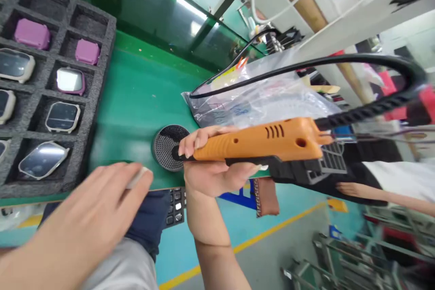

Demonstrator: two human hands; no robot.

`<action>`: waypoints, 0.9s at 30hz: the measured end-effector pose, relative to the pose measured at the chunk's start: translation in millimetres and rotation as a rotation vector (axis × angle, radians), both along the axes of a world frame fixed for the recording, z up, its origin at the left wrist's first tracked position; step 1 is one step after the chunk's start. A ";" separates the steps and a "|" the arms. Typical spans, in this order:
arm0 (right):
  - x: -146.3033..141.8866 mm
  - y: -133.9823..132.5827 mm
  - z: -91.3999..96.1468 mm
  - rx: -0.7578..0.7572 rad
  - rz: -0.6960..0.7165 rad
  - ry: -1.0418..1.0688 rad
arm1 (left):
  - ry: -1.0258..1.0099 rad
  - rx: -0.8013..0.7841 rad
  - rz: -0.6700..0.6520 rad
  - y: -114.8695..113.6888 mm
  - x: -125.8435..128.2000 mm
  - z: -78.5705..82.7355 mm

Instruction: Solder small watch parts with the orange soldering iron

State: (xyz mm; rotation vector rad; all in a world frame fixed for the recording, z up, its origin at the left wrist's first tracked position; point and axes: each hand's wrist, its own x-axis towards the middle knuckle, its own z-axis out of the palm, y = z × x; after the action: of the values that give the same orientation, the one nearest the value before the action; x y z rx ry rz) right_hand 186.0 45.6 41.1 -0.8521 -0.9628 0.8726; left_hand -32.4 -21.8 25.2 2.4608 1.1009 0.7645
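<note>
An orange corded electric screwdriver (pixel 258 138) lies across my right hand (pixel 217 172), which is closed around its front end. The black nose of the tool is over the edge of a round black dish (pixel 166 161) with a perforated bottom and dark contents too small to name. My left hand (pixel 102 208) is blurred, to the left of the dish, with thumb and fingers pinched around a small pale piece (pixel 137 177); its kind is mostly hidden. Beyond it, a grey foam tray (pixel 110 41) bears watch cases: purple ones (pixel 32 34) and pale-framed ones with dark screens (pixel 63 116).
A green work mat (pixel 136 86) covers the bench. Clear plastic bags (pixel 265 99) lie behind the screwdriver, whose thick black cable (pixel 340 60) loops over them. Another person's arm (pixel 401 201) shows at right. Below the bench edge is another compartment tray (pixel 175 206).
</note>
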 end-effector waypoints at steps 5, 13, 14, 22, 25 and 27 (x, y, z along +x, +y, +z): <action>-0.9 -0.8 2.9 -0.040 -0.030 -0.026 | 0.144 0.062 0.018 3.5 33.9 -15.9; 3.4 -0.4 -1.4 -0.041 -0.055 -0.097 | 0.022 -0.050 -0.003 14.9 21.2 -29.0; 3.4 -1.1 0.1 -0.043 -0.048 -0.099 | 0.014 -0.054 -0.009 15.4 21.3 -28.3; -4.2 -17.4 48.2 -0.154 -0.004 -0.096 | -0.059 -0.097 -0.032 17.3 20.1 -25.7; -8.9 -25.5 55.1 -0.196 0.066 -0.124 | -0.035 -0.089 -0.015 16.9 21.1 -25.5; -13.8 -28.2 50.7 -0.231 0.077 -0.088 | -0.032 -0.087 -0.010 17.2 22.2 -25.4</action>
State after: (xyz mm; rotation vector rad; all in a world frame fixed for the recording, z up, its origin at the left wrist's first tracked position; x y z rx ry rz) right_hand 172.2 17.4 91.8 -1.0634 -0.9889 1.0328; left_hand -10.2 -4.6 -0.3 2.3723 1.0860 0.7340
